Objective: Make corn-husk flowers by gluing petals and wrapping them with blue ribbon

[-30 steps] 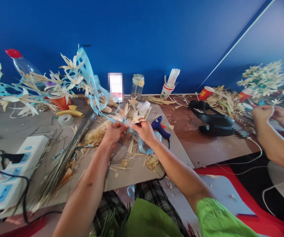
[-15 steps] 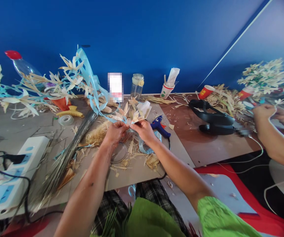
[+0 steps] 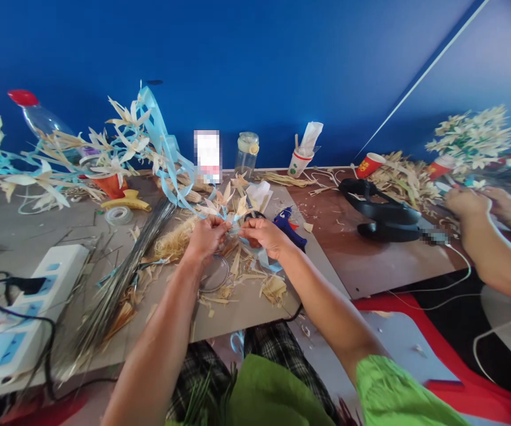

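Over the middle of the table, my left hand (image 3: 209, 238) is closed in a pinch on the base of a husk flower (image 3: 216, 208) with pale pointed petals. Close beside it, my right hand (image 3: 264, 233) pinches a light blue ribbon (image 3: 267, 262), whose loose end hangs below that hand. The fingertips of the two hands are a short gap apart, with a bit of ribbon between them. The flower's stem is mostly hidden by my fingers. Just right of my right hand lies a blue glue gun (image 3: 289, 229). Behind the fingers, dark scissor-like handles (image 3: 254, 215) show in part.
A bundle of thin wires (image 3: 124, 287) and a white power strip (image 3: 37, 313) lie at the left. Finished husk flowers (image 3: 46, 180) lean there too. Black headgear (image 3: 379, 210) sits right of centre. Another person's hands (image 3: 466, 201) work at the far right.
My right hand has moved slightly right and down, away from my left hand, drawing the ribbon. Dark handles behind it have come into view. My left hand stays nearly in place.
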Demonstrator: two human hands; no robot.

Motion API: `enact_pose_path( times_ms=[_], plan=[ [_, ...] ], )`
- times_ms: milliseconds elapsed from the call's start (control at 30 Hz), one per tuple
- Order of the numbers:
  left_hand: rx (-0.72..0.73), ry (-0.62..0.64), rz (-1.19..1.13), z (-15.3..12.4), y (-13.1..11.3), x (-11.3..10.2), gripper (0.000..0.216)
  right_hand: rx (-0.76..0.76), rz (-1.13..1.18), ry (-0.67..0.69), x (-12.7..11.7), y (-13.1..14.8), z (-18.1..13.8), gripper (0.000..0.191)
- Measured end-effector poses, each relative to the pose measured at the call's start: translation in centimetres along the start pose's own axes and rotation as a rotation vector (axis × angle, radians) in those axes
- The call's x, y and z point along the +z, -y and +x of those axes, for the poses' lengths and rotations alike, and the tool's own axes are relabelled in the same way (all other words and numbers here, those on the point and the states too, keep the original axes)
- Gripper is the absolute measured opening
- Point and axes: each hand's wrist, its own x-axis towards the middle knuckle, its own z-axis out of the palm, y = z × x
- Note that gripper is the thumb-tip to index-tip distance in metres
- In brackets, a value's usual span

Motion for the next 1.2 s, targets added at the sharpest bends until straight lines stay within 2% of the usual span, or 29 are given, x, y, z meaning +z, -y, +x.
enact_pose_path(
  times_ms=[167, 500, 700, 800, 900, 1000, 1200],
  plan=[
    [0.030, 0.002, 0.041, -0.2, -0.2, 0.1, 0.021, 0.011, 0.036, 0.068, 0.0, -0.3, 0.3, 0.038],
    [0.085, -0.003, 0.085, -0.2, 0.0, 0.1, 0.020, -0.048, 0.103, -0.003, 0.3, -0.4, 0.3, 0.038],
    [0.090, -0.023, 0.126, -0.3, 0.0, 0.3, 0.018, -0.014, 0.068, 0.070, -0.6, -0.7, 0.7, 0.037],
    [0.098, -0.018, 0.102, -0.2, 0.1, 0.3, 0.018, -0.122, 0.048, 0.019, -0.8, -0.9, 1.0, 0.034],
    [0.084, 0.005, 0.084, -0.2, 0.1, 0.4, 0.018, -0.253, 0.146, -0.040, -0.5, -0.8, 1.2, 0.032],
    [0.070, 0.013, 0.086, -0.3, 0.0, 0.6, 0.018, -0.254, 0.232, -0.051, -0.2, -0.5, 1.1, 0.034],
    [0.089, 0.006, 0.113, -0.5, -0.3, 0.9, 0.019, -0.224, 0.258, -0.050, -0.2, -0.5, 1.0, 0.029]
  ],
)
